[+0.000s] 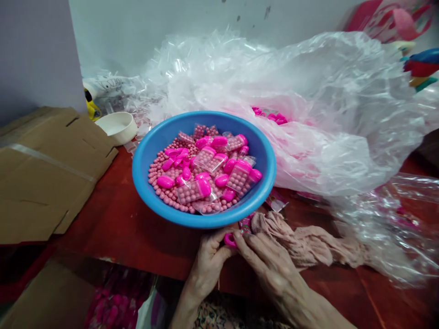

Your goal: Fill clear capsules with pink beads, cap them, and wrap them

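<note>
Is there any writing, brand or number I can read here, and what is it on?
No legible text anywhere.
White plastic container with dark line drawing: blurred, no letters readable.
Red and pink printed packaging, top right: blurred.
Small pink printed packet beside the blue plastic basin: too small.
Bright pink plastic capsule pinched by the left hand and right hand: no marking shows.

Can see only a sliver of the cap [230,240] between left hand [208,262] and right hand [270,269]; cannot tell its shape. Lose both forearms at the bottom edge. Cannot make out the pink bits [270,117] under the sheet [325,114] at the far right of the desk [130,228]. Blurred and cropped, top right: toys [420,64]. Cropped at left: box [41,173].
</note>
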`<state>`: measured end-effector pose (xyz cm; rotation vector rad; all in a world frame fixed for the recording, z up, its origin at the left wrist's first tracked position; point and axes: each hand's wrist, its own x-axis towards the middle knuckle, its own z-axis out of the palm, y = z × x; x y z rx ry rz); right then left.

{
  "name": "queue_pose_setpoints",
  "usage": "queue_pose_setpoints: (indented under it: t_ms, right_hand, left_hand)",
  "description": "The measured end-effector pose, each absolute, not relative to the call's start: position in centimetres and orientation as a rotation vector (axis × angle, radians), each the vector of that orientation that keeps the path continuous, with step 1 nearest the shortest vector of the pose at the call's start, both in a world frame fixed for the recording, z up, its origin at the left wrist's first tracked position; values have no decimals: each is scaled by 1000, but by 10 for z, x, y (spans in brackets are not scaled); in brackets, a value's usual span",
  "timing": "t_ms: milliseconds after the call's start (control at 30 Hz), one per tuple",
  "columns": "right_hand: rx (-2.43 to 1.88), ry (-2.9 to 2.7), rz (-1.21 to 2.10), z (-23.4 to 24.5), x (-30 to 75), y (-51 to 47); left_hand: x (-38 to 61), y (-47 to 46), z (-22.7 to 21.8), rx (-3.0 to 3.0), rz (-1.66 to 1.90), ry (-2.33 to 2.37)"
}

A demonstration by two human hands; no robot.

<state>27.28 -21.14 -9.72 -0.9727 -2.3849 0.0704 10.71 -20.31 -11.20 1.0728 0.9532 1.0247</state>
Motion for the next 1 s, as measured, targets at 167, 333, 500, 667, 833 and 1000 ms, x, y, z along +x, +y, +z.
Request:
queue_pose_setpoints:
  t_ms: [167,333,500,667,833,1000]
  right_hand:
    - [-844,-2546,119,-84,278,-200]
    - [-803,-2605,60,-81,281,-196]
    - [-807,-2578,101,-85,283,-198]
    - [-820,-2555,64,-91,284,-202]
    - [-834,-2538,13,-92,281,-203]
    - [-834,-2542,-26,-89,280,-205]
  left_hand:
    - [107,-203,-111,1119,1003,986]
    - [100,-204,-103,1185,940,1017]
    - [96,-205,-99,1278,891,1038]
    - [100,-206,-101,1276,932,1076]
    - [99,-208,-101,1270,920,1078]
    - [97,-208,-98,1243,894,1078]
